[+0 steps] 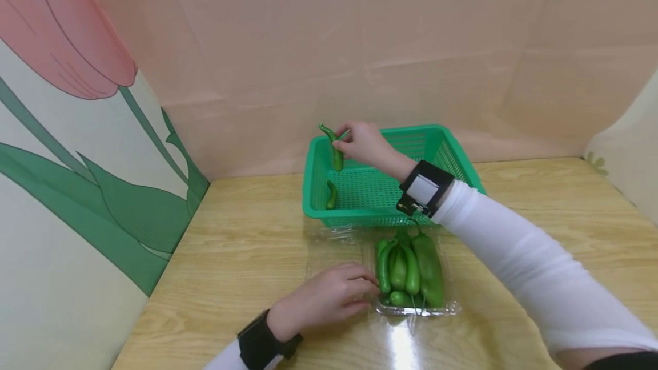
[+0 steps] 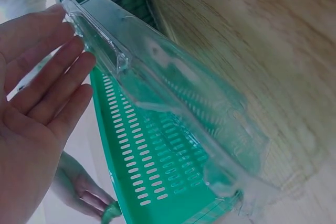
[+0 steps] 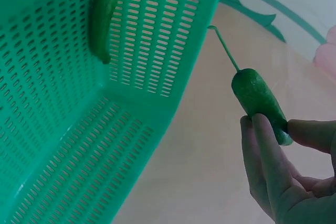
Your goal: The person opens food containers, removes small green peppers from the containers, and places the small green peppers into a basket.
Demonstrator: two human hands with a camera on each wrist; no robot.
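Note:
My right hand (image 1: 366,144) pinches a green chili pepper (image 1: 337,157) over the left rear part of the green plastic basket (image 1: 370,215). In the right wrist view, thumb and fingertips grip the pepper (image 3: 257,94) at one end, its thin stem at the other. Another green pepper (image 1: 331,195) lies inside the basket at its left side. My left hand (image 1: 329,296) is beside the clear plastic box (image 1: 447,308), with fingertips right at its left edge. The left wrist view shows its fingers (image 2: 68,61) extended and loosely bent, gripping nothing.
Several green peppers (image 1: 398,270), long and thick, fill the box in front of the basket. Its transparent lid (image 1: 329,250) lies folded out to the left. The wooden table (image 1: 247,233) meets a pink backdrop (image 1: 267,73) behind the basket and a flower-printed panel (image 1: 123,204) at left.

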